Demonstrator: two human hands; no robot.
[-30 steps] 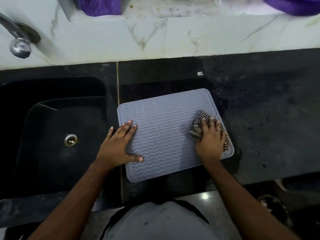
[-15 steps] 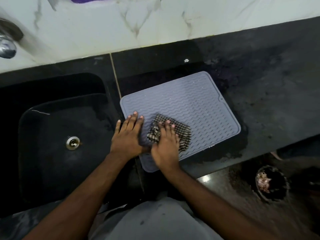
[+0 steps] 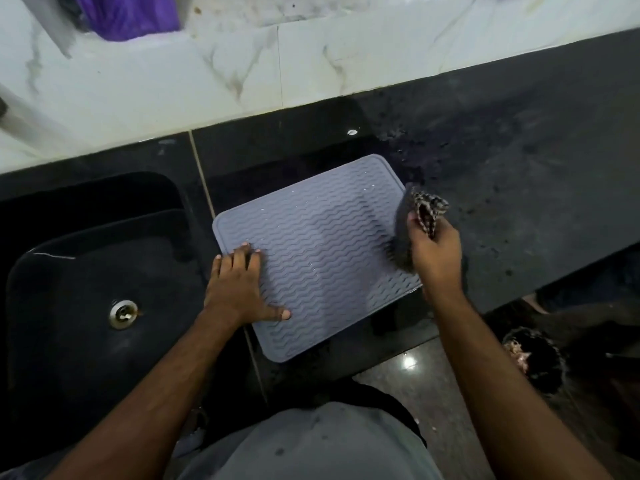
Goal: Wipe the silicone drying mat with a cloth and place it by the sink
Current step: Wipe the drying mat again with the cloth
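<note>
lying flat on the dark counter (image 3: 519,188) just beside the sink (image 3: 86,278), the mat (image 3: 322,258) looks light, floppy, grippy; best lifted by an edge. left hand (image 3: 239,285) presses it, fingers straight; right hand (image 3: 434,251) clutches the bunched cloth (image 3: 420,209).

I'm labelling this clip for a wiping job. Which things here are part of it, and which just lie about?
In the job:
mat, flat on the counter
cloth, gripped by the right hand
left hand, pressing the mat
sink

Lying about:
purple cloth on the ledge
dark bin on the floor
</note>
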